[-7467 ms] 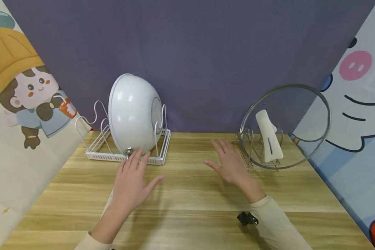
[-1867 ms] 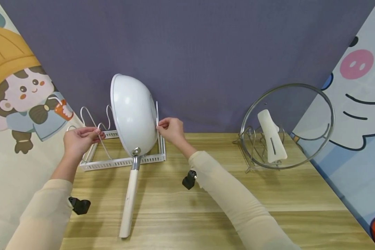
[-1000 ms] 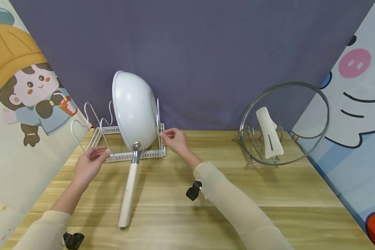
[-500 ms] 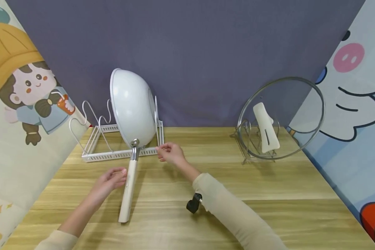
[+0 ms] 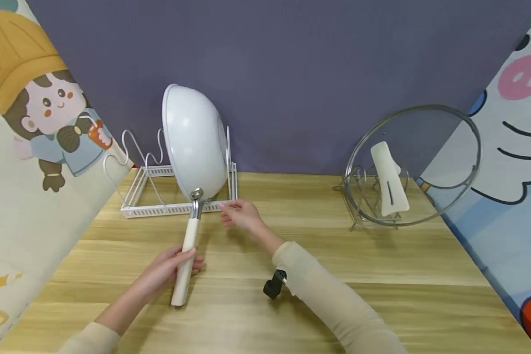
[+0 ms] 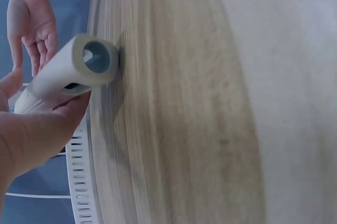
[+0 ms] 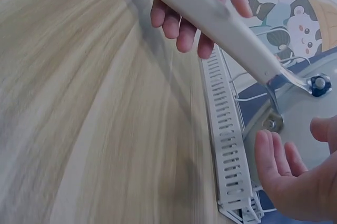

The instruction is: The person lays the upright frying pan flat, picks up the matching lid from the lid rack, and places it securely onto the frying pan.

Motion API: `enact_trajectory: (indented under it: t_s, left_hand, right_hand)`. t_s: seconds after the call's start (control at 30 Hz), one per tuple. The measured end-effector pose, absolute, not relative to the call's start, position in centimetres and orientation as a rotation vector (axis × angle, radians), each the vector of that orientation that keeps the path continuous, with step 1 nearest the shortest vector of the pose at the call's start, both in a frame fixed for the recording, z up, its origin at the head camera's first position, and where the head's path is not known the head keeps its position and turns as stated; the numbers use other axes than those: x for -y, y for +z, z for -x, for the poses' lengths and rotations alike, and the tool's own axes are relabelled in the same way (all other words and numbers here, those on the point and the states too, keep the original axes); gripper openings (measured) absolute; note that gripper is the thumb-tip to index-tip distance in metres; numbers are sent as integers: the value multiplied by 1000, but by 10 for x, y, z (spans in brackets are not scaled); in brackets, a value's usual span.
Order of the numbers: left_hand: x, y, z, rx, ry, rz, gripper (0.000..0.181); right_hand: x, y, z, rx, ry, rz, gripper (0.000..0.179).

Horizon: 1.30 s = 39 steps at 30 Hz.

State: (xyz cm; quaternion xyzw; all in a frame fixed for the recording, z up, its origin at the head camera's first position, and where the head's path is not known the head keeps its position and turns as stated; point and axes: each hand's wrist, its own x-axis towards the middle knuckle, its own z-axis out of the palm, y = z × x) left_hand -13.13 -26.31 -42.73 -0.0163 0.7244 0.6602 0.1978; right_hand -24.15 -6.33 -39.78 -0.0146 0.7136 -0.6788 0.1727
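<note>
A white wok [image 5: 192, 142] stands on its side in a white wire rack [image 5: 150, 210], its base facing right. Its long white handle [image 5: 187, 246] slopes toward me over the wooden table. My left hand [image 5: 165, 268] holds the handle near its middle, thumb across the top and fingers underneath. In the right wrist view, fingers of the left hand [image 7: 184, 27] show past the handle. My right hand [image 5: 243, 215], fingers loosely curved and holding nothing, is beside the rack's front right corner. In the right wrist view, the right hand [image 7: 297, 182] is close to the wok.
On the right, a large glass lid [image 5: 473, 169] with a metal rim and a white grip [image 5: 389, 182] leans upright in a small metal wire rack [image 5: 351, 209]. A dark purple panel [image 5: 301, 83] rises behind the table [image 5: 336, 314], with cartoon-printed walls either side.
My left hand has left the rack's left wire, come down and right, and taken hold of the wok's handle. The right hand has dropped from the right wire to the rack's front corner.
</note>
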Motion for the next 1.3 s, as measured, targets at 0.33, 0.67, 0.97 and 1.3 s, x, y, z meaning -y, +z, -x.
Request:
enact_trajectory:
  t_s: [0.33,0.67,0.97,1.3]
  left_hand:
    - [286,-438,141,-1756,1842,-134,58]
    - [296,-439,140,-1638,1779,-300,42]
    - [302,-451,127,-1506,1829,-371,28]
    - [301,-449,129,-1497,1808,-364,29]
  right_hand:
    - [75,-399,243,-1952,-1920,84,38]
    - [82,-400,243,-1904,-1903,109,43]
    - [101,-407,235,-1732,-1895,136,49]
    - [107,-412,236,-1629,-1907,153,49]
